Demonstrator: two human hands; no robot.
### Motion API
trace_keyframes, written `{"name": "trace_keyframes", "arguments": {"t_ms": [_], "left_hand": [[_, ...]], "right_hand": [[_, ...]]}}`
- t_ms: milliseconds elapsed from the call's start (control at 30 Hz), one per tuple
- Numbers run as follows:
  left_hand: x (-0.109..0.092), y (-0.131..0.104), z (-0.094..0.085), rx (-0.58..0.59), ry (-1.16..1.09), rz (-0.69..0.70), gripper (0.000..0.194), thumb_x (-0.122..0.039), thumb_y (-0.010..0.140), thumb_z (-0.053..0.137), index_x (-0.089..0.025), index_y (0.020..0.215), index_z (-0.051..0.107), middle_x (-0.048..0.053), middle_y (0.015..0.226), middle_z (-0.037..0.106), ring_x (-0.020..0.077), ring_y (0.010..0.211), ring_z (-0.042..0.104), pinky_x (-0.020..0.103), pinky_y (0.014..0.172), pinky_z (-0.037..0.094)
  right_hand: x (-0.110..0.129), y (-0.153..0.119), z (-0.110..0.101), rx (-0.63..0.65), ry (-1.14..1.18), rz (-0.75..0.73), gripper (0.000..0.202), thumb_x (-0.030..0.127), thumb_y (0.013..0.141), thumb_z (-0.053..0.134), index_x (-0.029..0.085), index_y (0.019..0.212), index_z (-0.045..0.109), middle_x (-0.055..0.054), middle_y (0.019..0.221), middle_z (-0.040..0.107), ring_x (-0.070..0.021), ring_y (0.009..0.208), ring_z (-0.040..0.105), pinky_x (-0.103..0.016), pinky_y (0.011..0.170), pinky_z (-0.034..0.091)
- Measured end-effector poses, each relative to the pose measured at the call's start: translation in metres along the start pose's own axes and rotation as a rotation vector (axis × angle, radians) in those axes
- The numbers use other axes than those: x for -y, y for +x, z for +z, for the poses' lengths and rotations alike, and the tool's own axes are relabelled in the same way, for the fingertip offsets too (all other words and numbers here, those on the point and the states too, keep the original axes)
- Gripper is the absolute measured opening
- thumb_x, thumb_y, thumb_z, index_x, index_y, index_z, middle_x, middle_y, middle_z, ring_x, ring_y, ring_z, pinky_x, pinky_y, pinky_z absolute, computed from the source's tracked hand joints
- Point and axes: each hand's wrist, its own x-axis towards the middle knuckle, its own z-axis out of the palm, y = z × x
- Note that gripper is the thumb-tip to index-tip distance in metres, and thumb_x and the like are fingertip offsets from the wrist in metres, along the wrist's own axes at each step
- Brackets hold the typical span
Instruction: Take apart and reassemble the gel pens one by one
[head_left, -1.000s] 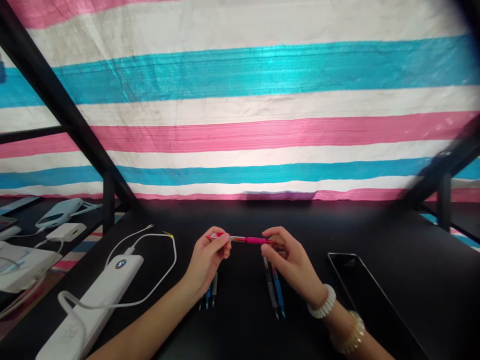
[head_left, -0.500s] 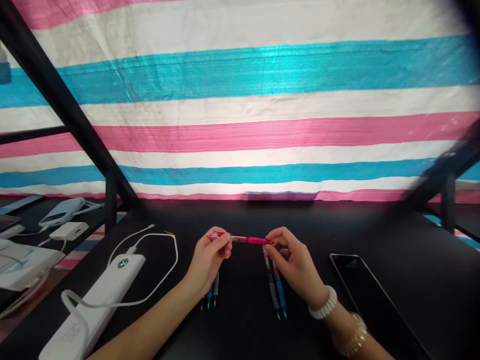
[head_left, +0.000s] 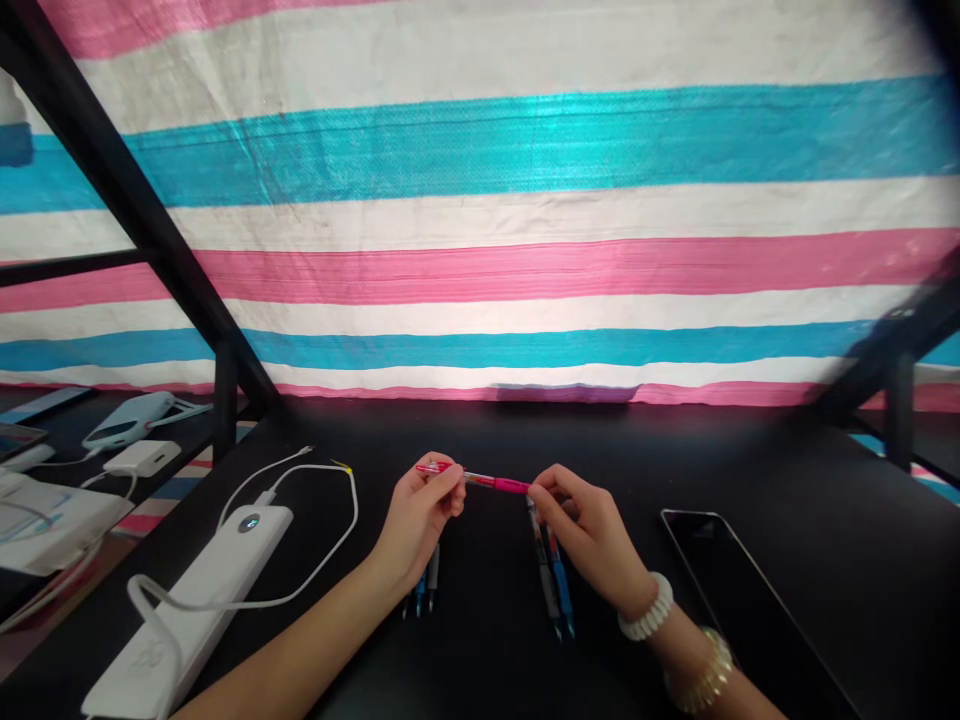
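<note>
Between my two hands a pink pen (head_left: 480, 480) is held roughly level above the black table. My left hand (head_left: 427, 510) pinches its clear-and-red rear part between thumb and fingers. At the other end, my right hand (head_left: 581, 515) has its fingertips closed on the pink tip, hiding the point. Below my right hand lie a grey-gripped pen (head_left: 546, 580) and a blue-gripped pen (head_left: 559, 580), side by side. Several more pens (head_left: 421, 590) lie under my left hand, partly covered by it.
A white power bank (head_left: 195, 600) with a looped white cable (head_left: 352, 515) lies at left. On the right rests a black phone (head_left: 750, 590). Black frame bars (head_left: 150, 235) rise at both sides before a striped sheet (head_left: 525, 220). Chargers and devices (head_left: 142, 458) sit far left.
My right fingertips have lowered slightly and closed in on the pink pen's tip, and the pen tilts down a little more on that side. My left hand keeps its hold.
</note>
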Motion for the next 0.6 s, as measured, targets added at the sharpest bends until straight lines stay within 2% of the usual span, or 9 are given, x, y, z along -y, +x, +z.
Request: {"name": "trace_keyframes", "arguments": {"t_ms": [300,433,600], "left_hand": [[0.0057,0.0038,-0.0051,0.033,0.055,0.066,0.021,-0.029,0.073,0.079,-0.014,0.077,0.064,-0.001,0.062,0.057,0.0073,0.054,0.047,0.019,0.052,0.039],[0.0071,0.0044,-0.0050,0.012,0.073,0.102,0.020,-0.029,0.073,0.079,-0.014,0.080,0.068,-0.002,0.063,0.056,0.0071,0.056,0.047,0.019,0.052,0.039],[0.0051,0.0043,-0.0022,-0.031,0.065,0.130,0.023,-0.027,0.067,0.083,-0.014,0.080,0.071,-0.001,0.065,0.057,0.0069,0.057,0.046,0.019,0.052,0.039]], "right_hand": [[-0.0015,-0.0004,-0.0013,0.016,0.035,0.026,0.033,0.042,0.096,0.048,0.020,0.072,0.052,0.002,0.060,0.052,-0.0121,0.053,0.047,-0.023,0.050,0.035],[-0.0020,-0.0003,-0.0011,0.045,0.027,0.027,0.037,0.041,0.097,0.045,0.020,0.067,0.049,0.002,0.059,0.050,-0.0119,0.054,0.045,-0.023,0.051,0.033],[-0.0013,-0.0012,-0.0018,0.057,0.030,0.019,0.040,0.041,0.097,0.045,0.019,0.063,0.048,0.003,0.057,0.047,-0.0118,0.053,0.042,-0.024,0.051,0.031]]}}
